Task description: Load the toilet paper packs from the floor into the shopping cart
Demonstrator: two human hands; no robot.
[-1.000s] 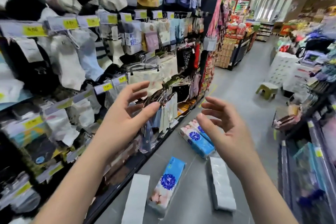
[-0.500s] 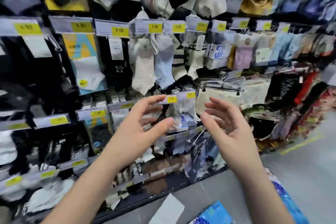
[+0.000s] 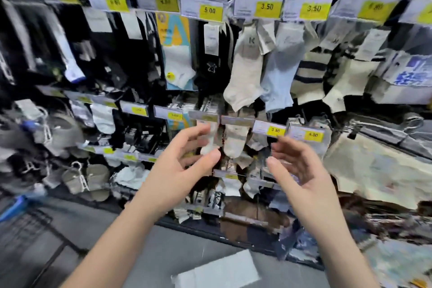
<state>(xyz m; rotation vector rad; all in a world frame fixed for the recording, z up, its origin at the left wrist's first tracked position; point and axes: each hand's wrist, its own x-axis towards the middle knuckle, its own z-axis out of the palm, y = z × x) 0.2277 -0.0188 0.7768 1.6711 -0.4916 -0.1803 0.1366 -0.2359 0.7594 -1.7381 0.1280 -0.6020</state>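
Observation:
My left hand (image 3: pixel 180 170) and my right hand (image 3: pixel 301 170) are raised in front of me, palms facing each other, fingers loosely spread, holding nothing. Below them one white toilet paper pack (image 3: pixel 217 269) lies on the grey floor near the bottom edge. The shopping cart (image 3: pixel 21 224) shows only as a dark wire basket with a blue handle at the lower left. The other packs are out of view.
A sock display rack (image 3: pixel 210 65) with hanging socks and yellow price tags fills the view straight ahead, close to my hands. Its dark base runs along the floor (image 3: pixel 98 236). Folded cloth goods (image 3: pixel 374 166) lie on the right.
The view has swung left, from the aisle to the sock rack. The blue and white packs slid out of sight and the cart's edge came in at the left. My hands stay empty.

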